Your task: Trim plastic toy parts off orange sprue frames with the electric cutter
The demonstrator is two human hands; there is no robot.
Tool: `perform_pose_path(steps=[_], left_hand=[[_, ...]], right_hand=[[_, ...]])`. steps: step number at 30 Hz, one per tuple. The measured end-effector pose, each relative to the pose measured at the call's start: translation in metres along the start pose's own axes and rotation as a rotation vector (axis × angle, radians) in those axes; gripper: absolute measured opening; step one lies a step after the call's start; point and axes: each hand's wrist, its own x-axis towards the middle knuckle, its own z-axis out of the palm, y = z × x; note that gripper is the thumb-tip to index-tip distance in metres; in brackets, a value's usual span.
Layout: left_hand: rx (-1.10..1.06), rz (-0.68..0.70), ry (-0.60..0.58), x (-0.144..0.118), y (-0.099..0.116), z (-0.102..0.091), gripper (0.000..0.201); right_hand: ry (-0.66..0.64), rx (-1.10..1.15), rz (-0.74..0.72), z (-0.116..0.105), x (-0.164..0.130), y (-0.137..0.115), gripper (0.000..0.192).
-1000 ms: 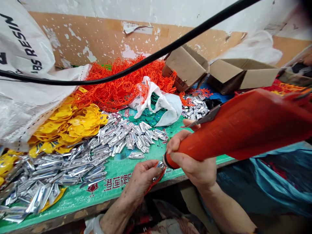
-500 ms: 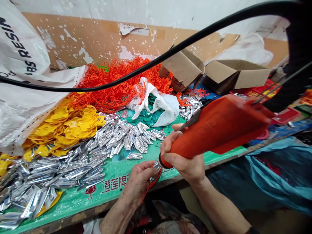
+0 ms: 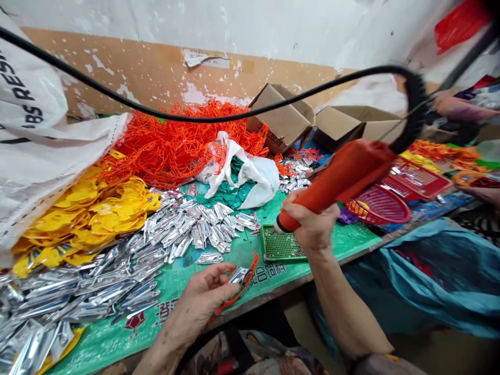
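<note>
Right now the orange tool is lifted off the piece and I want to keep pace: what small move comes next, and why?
Probably lower the orange power tool in the right hand back toward the left hand, since its tip hangs above and apart from the silver piece and orange frame held there.

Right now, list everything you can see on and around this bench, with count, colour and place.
silver pieces: a large heap, shiny, left and middle of the bench
yellow pieces: a pile, behind the silver ones at left
orange wire frames: a tangled heap, at the back
white plastic bag: one, holding green pieces, mid bench
white sack: one, printed, far left
cardboard boxes: two, brown, open, at the back
green grid plate: one, near the front edge
red baskets: at least two, at right
black cable: one, arcing overhead
orange power tool: one, in the right hand
small orange and silver piece: one, in the left hand
</note>
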Motion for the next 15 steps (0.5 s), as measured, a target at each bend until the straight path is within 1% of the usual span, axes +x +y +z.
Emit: perform_pose_path(steps=[2, 5, 10, 15], left_hand=[[0.022, -0.008, -0.029, 0.001, -0.003, -0.004, 0.031], [-0.032, -0.015, -0.051, 0.003, -0.006, -0.007, 0.036], [-0.165, 0.017, -0.084, 0.004, -0.009, -0.006, 0.04], [-0.235, -0.004, -0.128, 0.002, -0.008, 0.0, 0.039]], right_hand=[[0.039, -0.035, -0.004, -0.004, 0.005, 0.012, 0.012], [0.06, -0.063, 0.009, -0.007, 0.006, 0.023, 0.012], [0.076, -0.061, 0.023, -0.008, 0.007, 0.029, 0.012], [0.07, -0.059, 0.031, -0.009, 0.009, 0.031, 0.012]])
